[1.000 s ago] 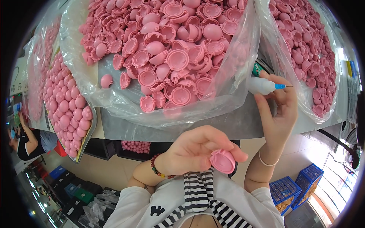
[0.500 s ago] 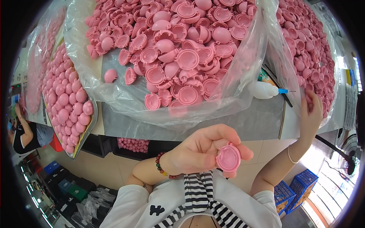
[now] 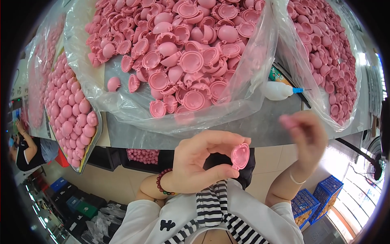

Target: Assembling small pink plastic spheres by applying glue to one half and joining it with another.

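In front of my chest, my left hand point(image 3: 195, 162) pinches a pink plastic half shell point(image 3: 240, 156) between thumb and fingertips. Its hollow side, with a moulded rim and small tabs, faces right and up. My right hand point(image 3: 310, 140), blurred by motion, hovers over the table's right front edge with a small pink piece point(image 3: 288, 121) at its fingertips; the shape of that piece is smeared. Beyond both hands lies a large heap of similar pink half shells point(image 3: 191, 62) on clear plastic sheeting. A second heap of smaller pink pieces point(image 3: 331, 61) fills a plastic bag at the right.
A white squeeze bottle point(image 3: 278, 90) with a blue needle tip lies between the heaps. At the left stands a tray of closed pink balls point(image 3: 73, 122). Below the table edge sits a dark bin of pink balls point(image 3: 143, 156). Blue crates point(image 3: 327, 193) and a fan point(image 3: 373, 162) are at the right.
My right hand has come away from the right-hand heap toward my left hand, carrying a small pink piece. My left hand has turned its half shell more edge-on and raised it slightly.
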Demonstrator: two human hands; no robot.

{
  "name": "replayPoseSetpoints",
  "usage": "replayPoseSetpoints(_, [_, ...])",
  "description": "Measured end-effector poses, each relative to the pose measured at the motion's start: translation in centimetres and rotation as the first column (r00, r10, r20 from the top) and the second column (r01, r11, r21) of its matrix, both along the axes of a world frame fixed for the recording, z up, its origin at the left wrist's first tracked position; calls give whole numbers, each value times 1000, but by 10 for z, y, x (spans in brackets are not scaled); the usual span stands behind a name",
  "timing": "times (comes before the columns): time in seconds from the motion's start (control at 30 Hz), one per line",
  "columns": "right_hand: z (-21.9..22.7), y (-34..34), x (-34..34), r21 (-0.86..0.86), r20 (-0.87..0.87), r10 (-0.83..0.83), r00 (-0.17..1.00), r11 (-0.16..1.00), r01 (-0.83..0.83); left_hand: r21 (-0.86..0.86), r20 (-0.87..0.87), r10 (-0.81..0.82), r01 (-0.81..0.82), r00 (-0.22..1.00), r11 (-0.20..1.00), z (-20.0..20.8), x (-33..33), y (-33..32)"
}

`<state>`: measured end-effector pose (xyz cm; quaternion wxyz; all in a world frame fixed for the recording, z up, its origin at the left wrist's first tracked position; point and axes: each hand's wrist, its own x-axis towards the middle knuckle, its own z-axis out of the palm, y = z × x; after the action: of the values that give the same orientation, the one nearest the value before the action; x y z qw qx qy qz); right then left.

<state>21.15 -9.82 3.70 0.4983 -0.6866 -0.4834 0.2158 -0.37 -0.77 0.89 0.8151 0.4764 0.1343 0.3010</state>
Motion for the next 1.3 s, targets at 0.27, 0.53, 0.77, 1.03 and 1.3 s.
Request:
replayPoseSetpoints(0.27, [-11,9,-16,-22,430,-168,887,980,196,-520,49,-165,167,985,838,12,2,6])
replayPoseSetpoints(0.53, [10,4,-24,-129,240,57,969,991,-26,-361,6,-96,91,995,928,8,5,2])
replayPoseSetpoints(0.77, [3,13,-50,218,140,214,967,946,-241,114,-80,64,-55,995,992,2,9,-5])
replayPoseSetpoints(1.03, [-7,10,-52,231,193,179,965,947,-222,356,-140,168,-109,976,928,-4,10,-3])
replayPoseSetpoints(1.3, [-12,4,-66,305,206,160,965,927,-219,460,-44,179,-140,983,877,1,10,4])
